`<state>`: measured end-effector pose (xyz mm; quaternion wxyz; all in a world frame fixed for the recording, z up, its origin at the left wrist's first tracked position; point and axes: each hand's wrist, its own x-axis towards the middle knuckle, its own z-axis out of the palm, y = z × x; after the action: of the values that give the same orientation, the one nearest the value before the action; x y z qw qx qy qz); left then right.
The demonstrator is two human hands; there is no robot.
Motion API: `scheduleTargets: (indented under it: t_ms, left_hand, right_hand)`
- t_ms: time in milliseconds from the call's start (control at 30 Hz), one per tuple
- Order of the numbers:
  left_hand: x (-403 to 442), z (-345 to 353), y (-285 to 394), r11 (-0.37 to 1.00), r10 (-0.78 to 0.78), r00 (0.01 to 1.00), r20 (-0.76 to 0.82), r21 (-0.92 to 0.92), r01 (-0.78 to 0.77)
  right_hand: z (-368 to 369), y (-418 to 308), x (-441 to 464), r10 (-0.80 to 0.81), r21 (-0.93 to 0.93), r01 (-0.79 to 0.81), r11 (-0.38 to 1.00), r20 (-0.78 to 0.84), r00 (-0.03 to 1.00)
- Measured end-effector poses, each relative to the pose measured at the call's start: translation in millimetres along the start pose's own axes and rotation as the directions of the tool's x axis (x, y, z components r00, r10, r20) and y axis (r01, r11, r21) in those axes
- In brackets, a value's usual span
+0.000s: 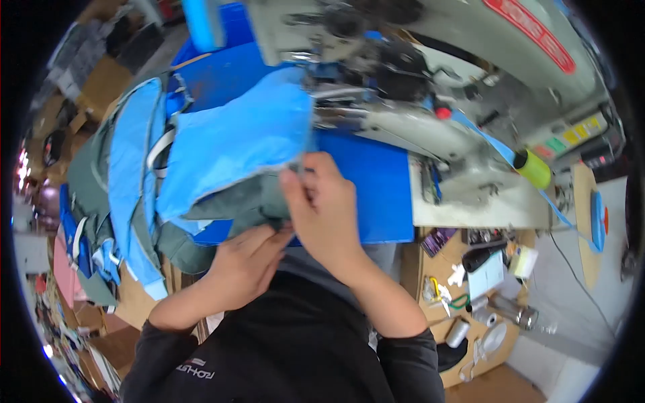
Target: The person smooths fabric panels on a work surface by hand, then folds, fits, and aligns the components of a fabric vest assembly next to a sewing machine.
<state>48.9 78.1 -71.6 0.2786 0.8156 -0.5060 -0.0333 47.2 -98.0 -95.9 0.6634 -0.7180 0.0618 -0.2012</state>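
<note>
Before me lies a light blue cloth panel (242,131) with a grey edging, joined to dark grey-green cloth (259,195). My right hand (328,211) pinches the cloth's edge at the right corner, thumb against fingers. Lower down, my left hand (247,263) has its fingers closed on the grey-green cloth, close beside the right wrist. The panel's far right edge reaches the needle area of a sewing machine (416,131); blur hides whether it sits under the presser foot.
More blue and grey-green pieces (127,174) hang at the left. Blue tape (494,141) runs through a yellow-green tube (533,169) to a reel (596,221) at the right. Scissors (443,295) and thread spools (458,332) lie on a lower shelf. A blue work surface (369,195) is under my hands.
</note>
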Motion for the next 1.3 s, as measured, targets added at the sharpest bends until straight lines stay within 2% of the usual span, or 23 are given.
scheduleTargets:
  t_ms: [33, 67, 100, 133, 167, 200, 233, 267, 333, 433, 533, 700, 800, 900, 1000, 1100, 1200, 1300]
  left_hand:
    - [2.9, -4.3, -1.5, 1.0, -0.02, 0.999, 0.04, -0.024, 0.021]
    - [6.0, -16.3, -1.8, 1.0, 0.028, 0.995, 0.101, -0.016, -0.027]
    - [12.6, -24.4, 0.5, 0.997, 0.082, 0.997, 0.004, 0.0, -0.082]
    - [22.4, -27.5, 5.3, 0.988, 0.132, 0.968, -0.213, 0.107, -0.111]
    - [37.4, -29.7, 9.2, 0.959, 0.204, 0.895, -0.397, 0.266, -0.101]
    - [53.5, -30.6, 9.6, 0.941, 0.22, 0.849, -0.48, 0.334, -0.055]
    - [68.0, -29.3, 6.7, 0.913, 0.187, 0.853, -0.488, 0.406, 0.032]
    - [81.9, -28.7, 3.0, 0.904, 0.175, 0.868, -0.465, 0.425, 0.045]
    - [101.2, -30.1, -4.7, 0.888, 0.15, 0.896, -0.418, 0.456, 0.064]
    - [99.2, -22.8, -13.7, 0.841, 0.195, 0.912, -0.36, 0.54, 0.034]
    - [98.3, -17.4, -21.9, 0.773, 0.354, 0.863, -0.361, 0.632, -0.053]
    - [101.8, -8.8, -27.2, 0.823, 0.374, 0.829, -0.416, 0.562, -0.089]
    - [104.5, -6.7, -30.2, 0.822, 0.399, 0.806, -0.437, 0.561, -0.103]
    - [106.9, -4.6, -33.1, 0.825, 0.409, 0.796, -0.446, 0.553, -0.115]
    - [109.5, -5.6, -39.4, 0.837, 0.405, 0.796, -0.451, 0.532, -0.125]
    - [114.8, -6.9, -44.1, 0.839, 0.411, 0.794, -0.448, 0.527, -0.136]
    - [119.8, -10.2, -49.4, 0.83, 0.422, 0.791, -0.443, 0.54, -0.14]
    - [122.9, -13.4, -53.6, 0.835, 0.414, 0.795, -0.443, 0.533, -0.138]
  right_hand:
    - [-3.7, -2.5, 0.0, -0.059, -0.143, 0.055, 0.988, -0.018, 0.998]
    - [-5.4, 3.0, -1.7, -0.047, -0.103, 0.045, 0.994, -0.011, 0.999]
    - [-7.2, 0.2, -2.7, -0.073, -0.165, 0.067, 0.984, -0.032, 0.997]
    - [-7.1, 1.9, -3.1, -0.039, -0.103, 0.036, 0.994, -0.027, 0.999]
    - [-6.6, 9.2, -3.4, -0.033, -0.032, 0.032, 0.999, -0.017, 0.999]
    - [-9.4, 5.1, -2.8, -0.025, -0.048, 0.024, 0.999, -0.006, 1.0]
    - [-9.4, 1.9, -1.9, -0.002, -0.001, 0.002, 1.0, 0.006, 1.0]
    - [-10.7, -0.6, -1.9, 0.025, 0.039, -0.026, 0.999, 0.016, 1.0]
    - [-16.9, -3.6, -2.0, 0.031, -0.041, -0.03, 0.999, 0.025, 0.999]
    - [-22.7, -15.4, 0.5, -0.015, -0.109, 0.018, 0.994, 0.027, 1.0]
    - [-23.8, -11.0, 0.2, -0.051, -0.12, 0.052, 0.991, 0.01, 0.999]
    - [-28.1, -1.9, 2.3, -0.089, -0.109, 0.091, 0.99, 0.025, 0.996]
    - [-30.9, 3.5, 3.7, -0.045, -0.013, 0.046, 0.999, 0.058, 0.997]
    - [-36.2, 5.7, 1.7, 0.004, -0.013, -0.003, 1.0, 0.131, 0.991]
    - [-25.7, -1.8, 10.4, -0.055, 0.03, 0.054, 0.998, 0.03, 0.998]
    - [-29.1, 2.5, 21.5, -0.069, 0.018, 0.068, 0.998, 0.071, 0.995]
    - [-26.6, -0.6, 28.0, 0.007, 0.05, -0.009, 0.999, 0.049, 0.999]
    - [-22.5, 7.0, 39.0, -0.068, 0.066, 0.066, 0.996, 0.022, 0.997]
